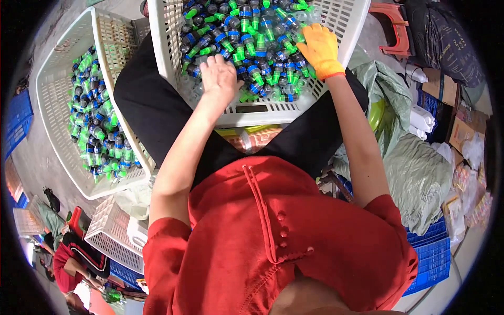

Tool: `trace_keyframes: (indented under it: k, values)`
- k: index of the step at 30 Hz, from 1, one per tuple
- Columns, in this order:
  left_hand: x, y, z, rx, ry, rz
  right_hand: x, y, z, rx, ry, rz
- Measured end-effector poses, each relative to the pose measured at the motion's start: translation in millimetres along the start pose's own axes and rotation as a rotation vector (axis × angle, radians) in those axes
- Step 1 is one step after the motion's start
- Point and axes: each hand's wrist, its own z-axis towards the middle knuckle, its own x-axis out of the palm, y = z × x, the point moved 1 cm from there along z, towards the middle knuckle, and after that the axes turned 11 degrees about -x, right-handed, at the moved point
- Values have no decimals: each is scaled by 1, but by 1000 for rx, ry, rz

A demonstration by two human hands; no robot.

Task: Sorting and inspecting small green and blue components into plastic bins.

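Observation:
A white slatted plastic basket (249, 119) stands in front of me between my knees. It is filled with small dark bottles (247, 42) that have blue bands and bright green tops. Some clear plastic pieces (194, 92) lie along its inner edge. My left hand (219, 79), bare, rests over the bottles at the basket's near left, fingers stretched out and slightly blurred. On the right side of the pile lies my right hand (321, 50) in an orange-yellow knit glove, its fingers extended against bottles and clear pieces. I see nothing gripped in either hand, though the fingertips partly hide what they touch.
At my left stands another white basket (58, 123) holding many similar bottles (97, 126). A red plastic stool (396, 31) and grey-green sacking (417, 178) lie to the right, with blue crates (430, 257) below. Another person (65, 268) works at the lower left.

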Motion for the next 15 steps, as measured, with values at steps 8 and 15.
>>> trace_keyframes:
  k: [8,15]
  values:
    - [27,6,6,-18,-87,-252,2,2,-6,57,-156,150]
    - [13,2,3,-184,-280,-887,-41,24,-14,549,-387,1047]
